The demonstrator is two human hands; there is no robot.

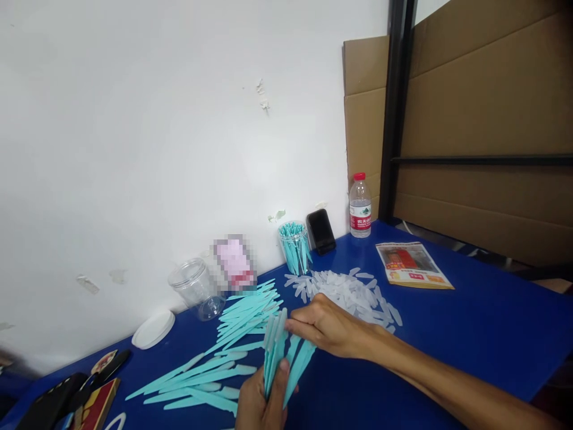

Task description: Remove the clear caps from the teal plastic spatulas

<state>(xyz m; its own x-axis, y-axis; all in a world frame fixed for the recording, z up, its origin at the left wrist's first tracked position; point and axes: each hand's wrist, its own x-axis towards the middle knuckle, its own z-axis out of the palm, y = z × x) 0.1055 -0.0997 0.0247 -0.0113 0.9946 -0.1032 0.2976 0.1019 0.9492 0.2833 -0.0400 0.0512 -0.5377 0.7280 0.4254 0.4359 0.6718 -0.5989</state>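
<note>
My left hand [264, 400], at the bottom centre, grips a fanned bundle of turquoise sticks [276, 352], some with translucent caps on their upper ends. My right hand [324, 325] is closed beside the top of that bundle, thumb and finger pinched at a capped end; what lies between them is too small to tell. A pile of turquoise sticks [248, 313] lies behind the bundle, and more sticks, several capped, are spread to the left [192, 382]. Loose translucent caps [353, 292] are heaped behind my right hand.
Along the wall stand an empty clear jar [190, 286], a jar of turquoise sticks [295, 251], a black device [321, 230] and a water bottle [360, 209]. A white lid [154, 329] lies left, a booklet [414, 266] right. Scissors and boxes sit at the left edge.
</note>
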